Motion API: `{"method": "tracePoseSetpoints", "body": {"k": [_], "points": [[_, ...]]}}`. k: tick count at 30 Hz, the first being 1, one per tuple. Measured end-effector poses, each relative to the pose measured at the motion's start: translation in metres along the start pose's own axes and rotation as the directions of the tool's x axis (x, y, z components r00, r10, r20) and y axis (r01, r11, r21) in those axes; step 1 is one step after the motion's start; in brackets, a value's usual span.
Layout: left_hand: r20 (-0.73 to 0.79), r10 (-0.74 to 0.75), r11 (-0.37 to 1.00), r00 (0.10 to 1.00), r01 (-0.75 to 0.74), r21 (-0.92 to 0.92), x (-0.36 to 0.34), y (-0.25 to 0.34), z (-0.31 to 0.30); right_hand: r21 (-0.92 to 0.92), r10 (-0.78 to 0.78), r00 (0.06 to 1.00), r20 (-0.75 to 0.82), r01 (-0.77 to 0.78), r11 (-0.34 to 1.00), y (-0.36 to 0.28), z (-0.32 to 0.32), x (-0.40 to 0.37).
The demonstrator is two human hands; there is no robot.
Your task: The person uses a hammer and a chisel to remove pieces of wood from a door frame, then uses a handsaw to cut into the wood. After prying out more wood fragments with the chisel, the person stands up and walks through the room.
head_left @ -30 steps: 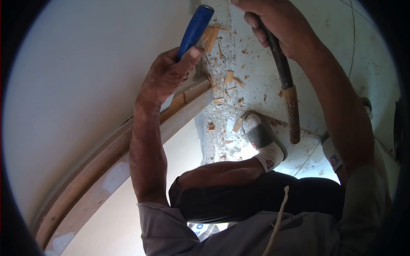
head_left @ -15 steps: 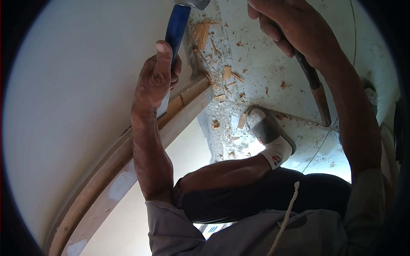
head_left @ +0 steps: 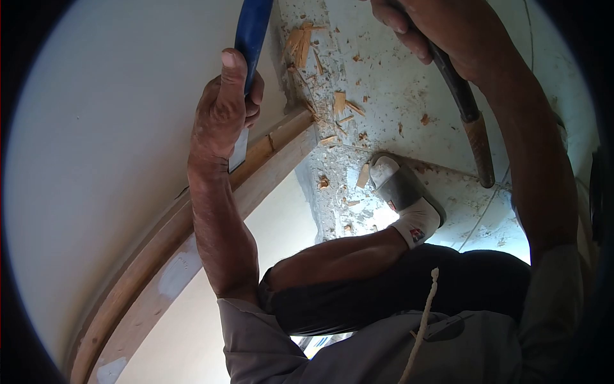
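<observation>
Change: Half a second ago I saw the hammer head sitting on top of the chisel [head_left: 251, 29]. Now both tops are past the top edge of my view. The left hand [head_left: 220, 112] is a bit higher than before.
What it means: I think the hitting is going on and the chisel is being driven along the wood.
Left hand: It is shut tight round the blue chisel handle, with the thumb up along it.
Chisel: It leans by the wall [head_left: 109, 128]. Its flat blade comes out under the hand and points down at the frame [head_left: 185, 246]. I cannot tell if the tip is in the wood.
Right hand: The right hand [head_left: 441, 25] is closed round the hammer [head_left: 472, 128]. The hammer's handle end hangs down over the floor [head_left: 396, 83], more slanted than a second ago.
Around: Wood chips [head_left: 300, 45] lie on the floor by the corner. A slipper [head_left: 403, 195] on the person's foot stands near them. A string [head_left: 422, 320] hangs over the shirt.
In the way: The left hand hides where the blade meets the frame. I see nothing between hammer and chisel.
</observation>
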State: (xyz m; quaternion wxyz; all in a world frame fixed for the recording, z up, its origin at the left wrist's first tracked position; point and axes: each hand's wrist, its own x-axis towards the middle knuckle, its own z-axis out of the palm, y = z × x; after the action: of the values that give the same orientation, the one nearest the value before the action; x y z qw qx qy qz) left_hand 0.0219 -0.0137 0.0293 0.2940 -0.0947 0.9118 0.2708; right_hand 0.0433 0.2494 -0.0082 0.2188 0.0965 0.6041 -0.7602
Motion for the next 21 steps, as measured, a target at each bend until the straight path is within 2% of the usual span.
{"method": "tracePoseSetpoints", "body": {"k": [1,5,7,8,10,11,13,14,15,17,21], "points": [[-0.007,-0.002,1.000,1.000,0.002,-0.011,0.000,0.000,0.001,-0.065,-0.098,0.994,-0.040,0.096,0.993,0.001,0.000,-0.003],[-0.004,-0.027,0.999,1.000,0.027,-0.019,0.003,0.001,0.002,-0.026,-0.126,0.985,-0.122,0.124,0.992,0.005,-0.006,0.007],[-0.001,-0.040,0.999,0.999,0.040,-0.016,0.003,-0.002,0.002,-0.068,-0.114,0.993,-0.001,0.113,0.991,0.012,-0.008,0.017],[-0.001,-0.051,0.999,0.999,0.051,-0.012,0.004,-0.002,0.002,-0.069,-0.115,0.993,-0.004,0.115,0.991,0.012,-0.011,0.017],[-0.006,-0.059,0.998,0.998,0.059,-0.008,0.005,-0.001,0.002,-0.281,-0.085,0.995,0.054,0.097,0.955,0.002,-0.012,0.014],[-0.014,-0.068,0.998,0.998,0.068,-0.006,0.005,-0.002,0.003,-0.279,-0.084,0.995,0.054,0.096,0.955,-0.003,-0.014,0.016],[-0.037,-0.065,0.998,0.997,0.065,0.000,0.003,-0.001,0.004,-0.008,0.027,1.000,0.007,-0.027,1.000,-0.008,-0.016,0.019],[-0.061,-0.056,0.998,0.997,0.056,0.005,0.002,0.000,0.004,-0.029,-0.062,0.998,-0.024,0.061,0.998,-0.004,-0.015,0.018],[-0.065,-0.053,0.999,0.997,0.053,0.005,0.002,-0.001,0.003,-0.031,-0.066,0.998,-0.023,0.065,0.997,-0.004,-0.013,0.019],[-0.051,-0.032,0.999,0.998,0.032,-0.007,0.002,-0.003,0.002,-0.233,0.051,0.999,-0.016,-0.054,0.971,-0.007,-0.006,0.020],[-0.048,-0.035,0.999,0.998,0.036,0.026,-0.001,0.000,0.003,-0.139,0.055,0.998,-0.010,-0.056,0.989,-0.002,-0.005,0.016]]}}
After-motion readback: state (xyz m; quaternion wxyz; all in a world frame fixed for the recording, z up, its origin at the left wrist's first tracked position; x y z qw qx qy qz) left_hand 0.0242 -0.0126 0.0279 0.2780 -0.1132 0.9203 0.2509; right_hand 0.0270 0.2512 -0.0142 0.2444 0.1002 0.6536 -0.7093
